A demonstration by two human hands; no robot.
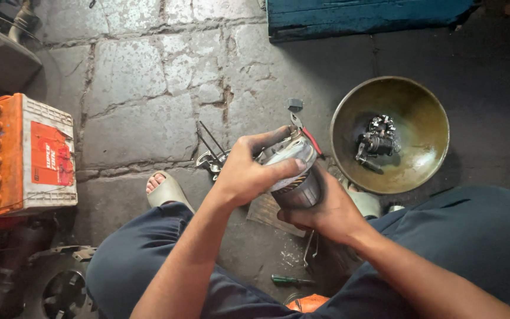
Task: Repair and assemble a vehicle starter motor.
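Our knees (149, 254) in dark trousers fill the bottom of the view, and from between them both forearms reach up and meet over a grey metal cylindrical motor part (293, 174) held above the stone floor (143, 88). We have our left hand (246, 171) laid over the top of the part, thumb stretched along its upper edge and fingers curled down across its pale rounded end, so the hand is closed on it. Our right hand (326, 210) cups the darker lower body of the part from beneath, fingers wrapped round the underside, also closed on it. Just past the part, red-handled pliers (308, 136) poke out from behind our left thumb; whether they lie on the floor we cannot tell. To the right sits a round brass-coloured bowl (420, 112) with a small dark clump of metal parts (378, 140) in its middle. A sandalled foot (163, 188) shows left of our wrists. At the far left stands an orange and white battery (22, 153), well apart from the hands. A green-handled screwdriver (290, 280) lies on the floor below our right wrist, and a blue board (361, 15) runs along the top edge.
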